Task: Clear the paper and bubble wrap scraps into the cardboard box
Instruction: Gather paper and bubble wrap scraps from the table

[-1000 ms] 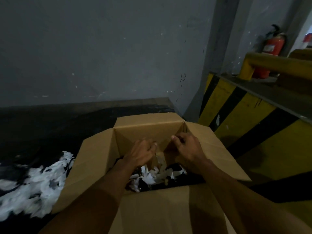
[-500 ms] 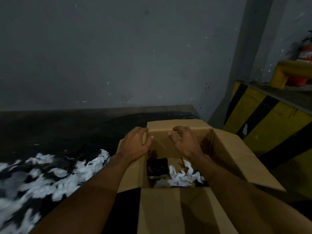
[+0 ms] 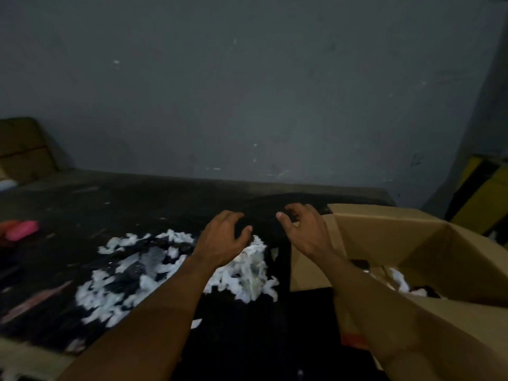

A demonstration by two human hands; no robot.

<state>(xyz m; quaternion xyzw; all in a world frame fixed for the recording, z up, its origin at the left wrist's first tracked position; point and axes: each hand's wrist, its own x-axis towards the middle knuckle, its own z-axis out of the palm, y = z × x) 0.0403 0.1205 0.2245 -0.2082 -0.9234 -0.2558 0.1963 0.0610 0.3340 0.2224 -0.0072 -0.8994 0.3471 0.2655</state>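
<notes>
A pile of white paper and bubble wrap scraps point(image 3: 154, 270) lies spread over the dark surface point(image 3: 137, 202) at centre left. The open cardboard box point(image 3: 384, 237) stands to the right, with a few white scraps point(image 3: 398, 280) inside it. My left hand point(image 3: 222, 243) hovers above the right end of the pile, fingers curled and apart, holding nothing. My right hand point(image 3: 305, 232) is just left of the box's left wall, fingers spread and empty. Both forearms reach in from the bottom of the view.
A pink object point(image 3: 20, 229) lies at the far left of the surface. Folded cardboard point(image 3: 22, 149) leans on the grey wall at back left. A yellow-and-black striped barrier point(image 3: 483, 193) stands behind the box on the right.
Both hands have left the inside of the box and moved left toward the scrap pile. The view has swung left, so the box now sits at the right.
</notes>
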